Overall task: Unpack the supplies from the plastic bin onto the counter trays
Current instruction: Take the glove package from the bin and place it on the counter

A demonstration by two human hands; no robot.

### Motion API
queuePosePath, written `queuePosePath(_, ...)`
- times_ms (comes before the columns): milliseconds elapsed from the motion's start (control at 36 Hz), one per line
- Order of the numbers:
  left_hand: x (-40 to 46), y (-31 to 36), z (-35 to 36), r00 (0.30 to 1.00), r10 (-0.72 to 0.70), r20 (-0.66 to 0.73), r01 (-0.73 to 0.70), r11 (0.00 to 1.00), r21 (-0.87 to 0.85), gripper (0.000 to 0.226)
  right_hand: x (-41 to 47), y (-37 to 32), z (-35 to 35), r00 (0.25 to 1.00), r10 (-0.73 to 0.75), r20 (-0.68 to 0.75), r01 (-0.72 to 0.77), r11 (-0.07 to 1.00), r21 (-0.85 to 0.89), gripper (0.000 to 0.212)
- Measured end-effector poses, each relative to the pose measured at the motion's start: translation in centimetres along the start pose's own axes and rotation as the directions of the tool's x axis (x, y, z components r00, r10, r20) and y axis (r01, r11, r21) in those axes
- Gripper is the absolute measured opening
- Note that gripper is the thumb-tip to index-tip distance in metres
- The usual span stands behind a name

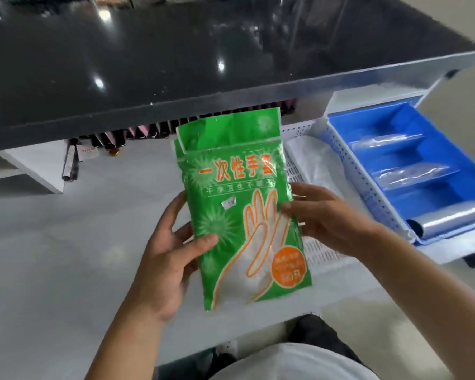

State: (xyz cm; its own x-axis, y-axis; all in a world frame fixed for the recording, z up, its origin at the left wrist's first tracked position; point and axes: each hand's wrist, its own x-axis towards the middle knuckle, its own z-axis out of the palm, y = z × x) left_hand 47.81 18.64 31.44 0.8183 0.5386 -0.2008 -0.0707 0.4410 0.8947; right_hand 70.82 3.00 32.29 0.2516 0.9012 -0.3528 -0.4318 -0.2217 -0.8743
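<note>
Green glove packet (244, 215) held upright between both hands, left hand (173, 259) gripping its left edge, right hand (324, 218) pinching its right edge, possibly several packets stacked; blue bin (395, 171) right, dark counter (176, 64) beyond.

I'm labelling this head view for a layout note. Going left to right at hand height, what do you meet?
Left hand → green glove packet → right hand → white perforated tray → blue bin.
</note>
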Motion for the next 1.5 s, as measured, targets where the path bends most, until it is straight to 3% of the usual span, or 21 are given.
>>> queuePosePath(167,4.0,-1.3,8.2,0.993,0.008,0.119,-0.008,1.000,0.000,0.087,-4.2,-4.8,-8.1,0.997,0.017,0.077,-0.013,0.998,-0.057,0.029)
queuePosePath(361,9.7,-3.5,19.1,0.995,0.066,0.070,-0.067,0.998,0.013,0.082,-7.3,-10.2,-17.5,0.995,-0.094,0.013,0.095,0.990,-0.106,0.033)
queuePosePath(472,13.5,-4.8,24.8,0.990,0.135,0.031,-0.137,0.988,0.067,0.076,-8.4,-13.7,-22.4,0.966,-0.254,-0.056,0.228,0.930,-0.289,0.032)
queuePosePath(583,17.0,-6.6,29.2,0.972,0.193,-0.137,-0.163,0.966,0.202,0.052,-8.6,-17.4,-26.0,0.922,-0.383,-0.053,0.316,0.826,-0.467,0.017)
queuePosePath(639,18.4,-8.4,30.2,0.951,0.190,-0.246,-0.107,0.943,0.317,0.048,-8.6,-19.3,-27.5,0.901,-0.432,-0.044,0.302,0.695,-0.653,0.013)
queuePosePath(722,19.4,-11.6,30.7,0.950,0.073,-0.304,0.096,0.858,0.504,0.059,-8.3,-21.6,-29.8,0.872,-0.490,0.017,0.169,0.267,-0.949,0.016)
queuePosePath(778,19.4,-13.6,31.1,0.954,-0.016,-0.301,0.185,0.820,0.542,0.059,-7.7,-22.3,-31.1,0.862,-0.506,0.038,0.052,0.014,-0.999,0.015)
queuePosePath(861,19.3,-15.5,31.5,0.950,-0.066,-0.304,0.243,0.769,0.592,0.054,-6.6,-22.6,-32.2,0.849,-0.527,0.037,-0.060,-0.167,-0.984,0.032)
queuePosePath(972,19.2,-16.6,31.8,0.942,-0.029,-0.334,0.257,0.702,0.665,0.056,-4.9,-21.9,-33.3,0.829,-0.544,0.130,-0.064,-0.323,-0.944,0.033)
queuePosePath(1056,19.1,-16.8,32.1,0.939,0.027,-0.343,0.239,0.666,0.707,0.047,-3.3,-20.6,-34.4,0.826,-0.536,0.172,-0.057,-0.383,-0.922,0.035)
queuePosePath(1194,19.1,-17.0,32.0,0.928,0.041,-0.370,0.246,0.678,0.693,0.055,-0.1,-17.9,-36.1,0.853,-0.486,0.191,-0.052,-0.442,-0.895,0.039)
queuePosePath(1500,19.1,-17.3,32.0,0.914,0.048,-0.402,0.270,0.667,0.694,0.057,4.0,-14.4,-38.0,0.915,-0.385,0.123,-0.047,-0.404,-0.914,0.044)
